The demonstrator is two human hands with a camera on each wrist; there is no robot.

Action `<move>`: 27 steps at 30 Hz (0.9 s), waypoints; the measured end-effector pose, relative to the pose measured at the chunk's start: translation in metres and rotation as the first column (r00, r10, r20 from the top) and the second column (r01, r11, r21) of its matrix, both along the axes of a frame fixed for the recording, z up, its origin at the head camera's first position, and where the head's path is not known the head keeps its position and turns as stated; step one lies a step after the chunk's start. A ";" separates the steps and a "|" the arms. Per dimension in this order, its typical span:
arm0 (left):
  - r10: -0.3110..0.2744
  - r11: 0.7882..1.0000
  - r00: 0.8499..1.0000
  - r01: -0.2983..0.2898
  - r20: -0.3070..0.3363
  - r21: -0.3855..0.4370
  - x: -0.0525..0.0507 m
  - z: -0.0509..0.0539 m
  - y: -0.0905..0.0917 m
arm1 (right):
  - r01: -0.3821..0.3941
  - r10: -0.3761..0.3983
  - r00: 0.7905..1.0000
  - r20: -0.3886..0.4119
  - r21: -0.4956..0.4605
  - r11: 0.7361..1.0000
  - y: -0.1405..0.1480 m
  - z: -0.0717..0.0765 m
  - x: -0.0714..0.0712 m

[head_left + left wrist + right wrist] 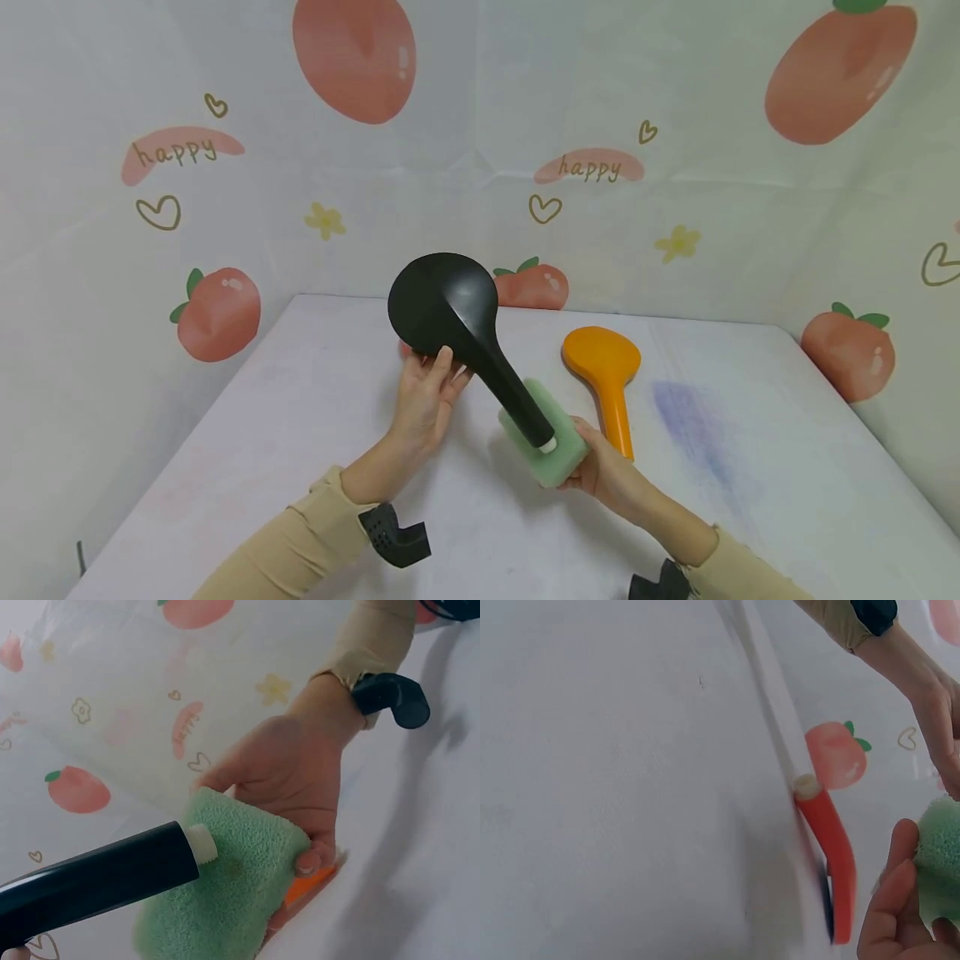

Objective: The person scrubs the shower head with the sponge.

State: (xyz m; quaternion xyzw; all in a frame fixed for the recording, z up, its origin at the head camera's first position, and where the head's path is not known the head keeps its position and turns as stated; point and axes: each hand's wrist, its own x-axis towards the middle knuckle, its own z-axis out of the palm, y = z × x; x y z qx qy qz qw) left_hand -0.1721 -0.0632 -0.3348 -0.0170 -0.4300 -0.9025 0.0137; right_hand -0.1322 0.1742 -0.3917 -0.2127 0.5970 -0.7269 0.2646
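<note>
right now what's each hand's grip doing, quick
Left hand: closed, holding the black paddle by its rounded head.
Right hand: closed, holding the green sponge.

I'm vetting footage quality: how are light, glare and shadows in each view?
Head: fairly even light, a soft sheen on the black paddle, diffuse shadows on the table. Left wrist: dimmer, a long shadow across the table. Right wrist: also dim, the orange paddle looking redder, a soft shadow beside it.
</note>
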 end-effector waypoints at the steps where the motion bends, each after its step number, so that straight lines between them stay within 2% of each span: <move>1: -0.005 1.000 1.000 0.005 -0.004 -0.009 0.000 0.000 0.000 | 0.003 -0.003 1.000 -0.012 0.008 1.000 0.001 0.001 0.000; 5: -0.020 0.999 1.000 0.020 -0.003 -0.049 -0.001 -0.003 0.001 | 0.051 -0.048 0.996 -0.078 0.048 0.998 0.008 0.006 -0.003; 8: -0.031 0.996 0.999 0.032 0.019 -0.088 -0.002 -0.007 0.003 | 0.166 -0.147 0.982 -0.119 0.162 0.973 0.012 0.013 -0.005; 10: -0.041 0.991 0.999 0.045 0.034 -0.124 -0.003 -0.010 0.004 | 0.263 -0.223 0.960 -0.170 0.270 0.926 0.015 0.018 -0.005; 12: -0.052 0.985 0.998 0.059 0.045 -0.159 -0.005 -0.014 0.007 | 0.357 -0.286 0.928 -0.237 0.355 0.864 0.018 0.022 -0.006; 15: -0.064 0.970 0.996 0.079 0.069 -0.229 -0.007 -0.021 0.010 | 0.458 -0.316 0.874 -0.369 0.407 0.790 0.024 0.023 -0.007; 17: -0.076 0.957 0.993 0.097 0.088 -0.272 -0.009 -0.026 0.011 | 0.503 -0.318 0.840 -0.440 0.410 0.761 0.027 0.022 -0.008; 20: -0.089 0.937 0.988 0.126 0.124 -0.326 -0.014 -0.032 0.015 | 0.550 -0.315 0.805 -0.502 0.435 0.712 0.032 0.021 -0.010; 24: -0.093 0.915 0.978 0.158 0.188 -0.372 -0.025 -0.038 0.022 | 0.607 -0.331 0.772 -0.543 0.472 0.639 0.038 0.024 -0.011; 27: -0.074 0.900 0.965 0.173 0.251 -0.401 -0.033 -0.041 0.028 | 0.634 -0.349 0.755 -0.555 0.485 0.602 0.042 0.026 -0.012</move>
